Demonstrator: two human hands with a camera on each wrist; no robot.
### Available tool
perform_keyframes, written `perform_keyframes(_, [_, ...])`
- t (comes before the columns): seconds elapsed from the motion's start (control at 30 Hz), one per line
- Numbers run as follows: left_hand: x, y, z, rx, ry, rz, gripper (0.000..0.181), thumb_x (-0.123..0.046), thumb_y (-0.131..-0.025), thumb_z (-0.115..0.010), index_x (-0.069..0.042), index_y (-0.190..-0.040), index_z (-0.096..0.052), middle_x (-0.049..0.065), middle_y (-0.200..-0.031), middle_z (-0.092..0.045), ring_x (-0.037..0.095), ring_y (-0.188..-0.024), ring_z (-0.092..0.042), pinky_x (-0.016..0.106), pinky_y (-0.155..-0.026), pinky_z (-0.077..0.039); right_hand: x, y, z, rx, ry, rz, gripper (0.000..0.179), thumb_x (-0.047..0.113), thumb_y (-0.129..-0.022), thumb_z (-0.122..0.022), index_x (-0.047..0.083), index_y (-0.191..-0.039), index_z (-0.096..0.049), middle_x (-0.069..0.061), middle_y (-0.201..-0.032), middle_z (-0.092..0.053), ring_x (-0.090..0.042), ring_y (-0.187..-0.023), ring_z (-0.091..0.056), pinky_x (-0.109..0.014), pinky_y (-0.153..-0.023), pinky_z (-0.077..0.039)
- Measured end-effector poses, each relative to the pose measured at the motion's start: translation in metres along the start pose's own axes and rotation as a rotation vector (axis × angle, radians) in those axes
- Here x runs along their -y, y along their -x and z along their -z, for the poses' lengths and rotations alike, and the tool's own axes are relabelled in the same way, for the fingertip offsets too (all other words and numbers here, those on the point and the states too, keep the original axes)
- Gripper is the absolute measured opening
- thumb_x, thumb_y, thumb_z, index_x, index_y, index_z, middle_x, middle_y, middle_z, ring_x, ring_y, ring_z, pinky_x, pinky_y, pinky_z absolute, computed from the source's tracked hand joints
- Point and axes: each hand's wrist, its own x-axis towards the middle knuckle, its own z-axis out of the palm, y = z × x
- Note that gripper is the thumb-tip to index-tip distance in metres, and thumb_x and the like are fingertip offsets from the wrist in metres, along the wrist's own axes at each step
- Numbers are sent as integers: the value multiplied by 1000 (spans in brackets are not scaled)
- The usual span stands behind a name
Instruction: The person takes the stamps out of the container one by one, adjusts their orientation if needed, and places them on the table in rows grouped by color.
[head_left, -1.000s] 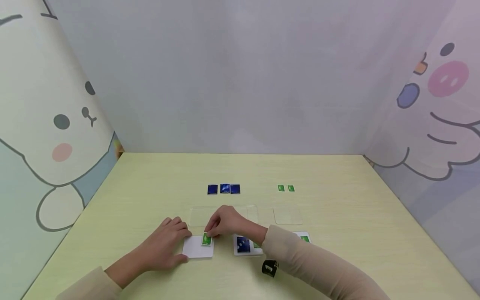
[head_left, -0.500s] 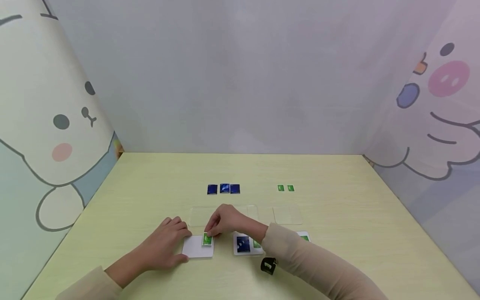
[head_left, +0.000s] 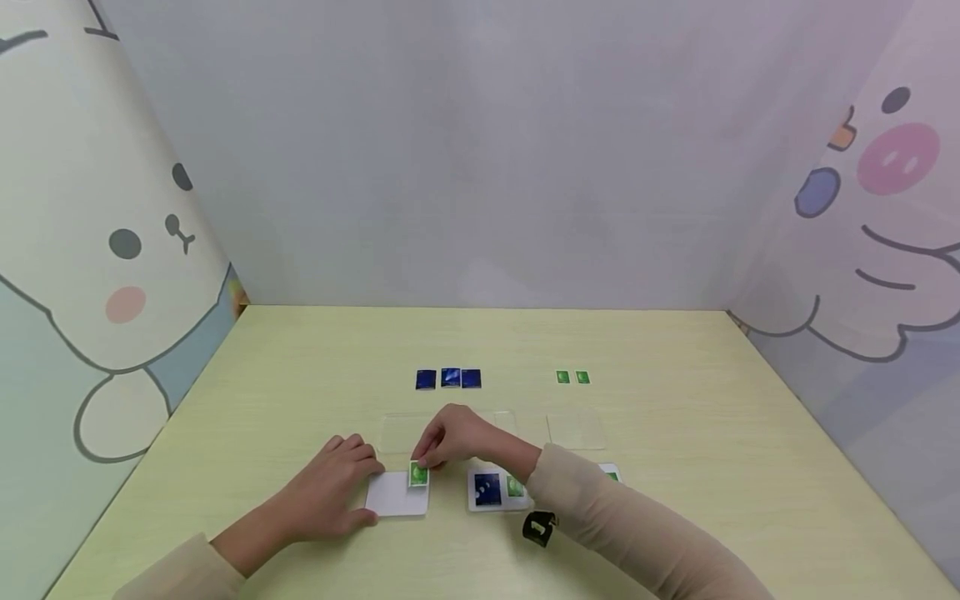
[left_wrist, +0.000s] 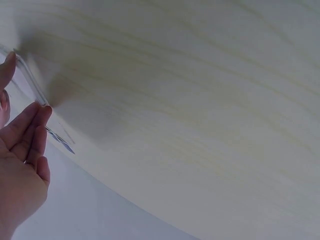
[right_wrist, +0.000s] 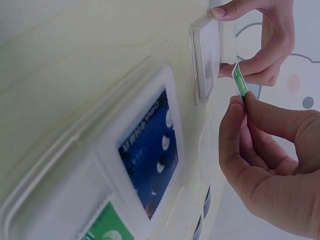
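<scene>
In the head view my left hand [head_left: 322, 487] grips the left end of a clear case with a white face [head_left: 392, 500]. Its thumb is on the near edge and its fingertips are on the far one. Thumb and forefinger of my right hand [head_left: 453, 437] pinch a small green stamp [head_left: 418, 476] by its far edge. In the right wrist view this stamp [right_wrist: 240, 80] is tilted up, apart from the white-faced case [right_wrist: 209, 55]. To the right lies a second case [head_left: 477, 505], bearing a dark blue stamp [head_left: 487, 489] and a green one [head_left: 514, 486].
Three dark blue stamps [head_left: 450, 377] and two green stamps [head_left: 573, 377] lie farther back. Clear plastic covers [head_left: 575, 428] lie before them. A third case [head_left: 611, 468] is partly behind the right sleeve [head_left: 637, 525]; a black object [head_left: 538, 527] shows beside that sleeve.
My right hand has moved slightly away from me and to the right, with the green stamp, which now overlaps the case's far right corner. The left hand stays put.
</scene>
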Motion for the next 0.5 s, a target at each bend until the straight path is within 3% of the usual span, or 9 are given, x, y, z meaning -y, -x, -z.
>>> perform_keyframes(0.5, [0, 0, -1, 0, 0, 7, 46, -43, -70, -79, -12, -103, -70, -6, -98, -64, 11, -93, -47, 33, -81, -36, -2, 3, 7, -4, 13, 8, 6, 7, -81, -75, 6, -86, -78, -7, -78, -75, -7, -60, -61, -28, -66, -56])
